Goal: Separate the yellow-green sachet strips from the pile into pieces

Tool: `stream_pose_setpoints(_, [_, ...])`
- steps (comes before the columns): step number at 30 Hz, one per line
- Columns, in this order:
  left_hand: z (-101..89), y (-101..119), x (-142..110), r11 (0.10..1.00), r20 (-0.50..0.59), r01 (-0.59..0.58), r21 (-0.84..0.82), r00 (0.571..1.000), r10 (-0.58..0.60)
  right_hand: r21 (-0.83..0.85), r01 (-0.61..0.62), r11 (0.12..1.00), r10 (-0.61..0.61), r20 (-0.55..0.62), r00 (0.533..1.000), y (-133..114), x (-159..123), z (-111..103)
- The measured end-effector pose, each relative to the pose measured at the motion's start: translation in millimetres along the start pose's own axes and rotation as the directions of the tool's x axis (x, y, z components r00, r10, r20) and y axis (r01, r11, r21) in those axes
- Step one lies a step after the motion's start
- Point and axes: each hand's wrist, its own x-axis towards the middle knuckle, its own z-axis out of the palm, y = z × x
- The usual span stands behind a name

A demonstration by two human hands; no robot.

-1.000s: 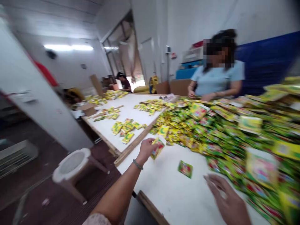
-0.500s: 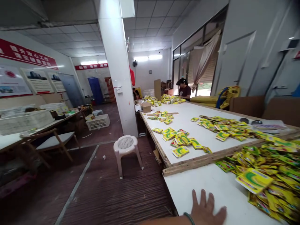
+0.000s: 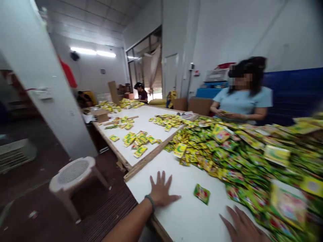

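My left hand (image 3: 160,190) lies flat on the white table (image 3: 186,215), fingers spread, holding nothing. My right hand (image 3: 243,226) rests at the lower edge of the view, fingers stretched out over the table and empty. Between them lies a single green sachet (image 3: 202,194). A big heap of yellow and green sachets (image 3: 242,151) covers the table to the right, just beyond my right hand.
A person in a light blue shirt (image 3: 242,101) sits across the heap, handling sachets. A second white table (image 3: 141,134) with small sachet piles stretches left and back. A white plastic stool (image 3: 73,174) and a white pillar (image 3: 45,84) stand on the left. Another person (image 3: 141,92) sits far off.
The view swung left across the room and back. My left hand let go of the sachet it held one second ago and now lies flat on the table.
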Motion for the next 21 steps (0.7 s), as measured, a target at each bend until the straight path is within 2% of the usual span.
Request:
stream_pose_setpoints(3, [2.8, 1, 7, 0.996, 0.020, 0.028, 0.081, 0.999, -0.029, -0.153, -0.018, 0.988, 0.042, 0.158, 0.987, -5, -10, -11])
stream_pose_setpoints(5, [4.3, 1, 9, 0.992, 0.021, 0.034, 0.120, 0.999, -0.037, -0.153, -0.003, 0.988, 0.042, 0.252, 0.967, -11, -11, -23])
stream_pose_setpoints(8, [6.1, -1, 12, 0.982, 0.025, 0.056, 0.181, 0.998, -0.062, -0.102, -0.017, 0.995, 0.050, 0.327, 0.944, -17, -11, -39])
stream_pose_setpoints(11, [7.6, -5, 13, 0.977, 0.028, 0.043, 0.210, 0.998, -0.050, -0.070, -0.064, 0.995, 0.084, 0.344, 0.935, -21, -13, -46])
stream_pose_setpoints(15, [9.2, -11, 6, 0.975, 0.046, -0.035, 0.219, 0.999, 0.025, -0.098, -0.101, 0.990, 0.132, 0.397, 0.908, -30, -24, -46])
stream_pose_setpoints(21, [17.4, -21, 1, 0.968, -0.006, -0.110, 0.227, 0.993, 0.115, -0.136, -0.109, 0.985, 0.160, 0.450, 0.878, -44, -58, -56])
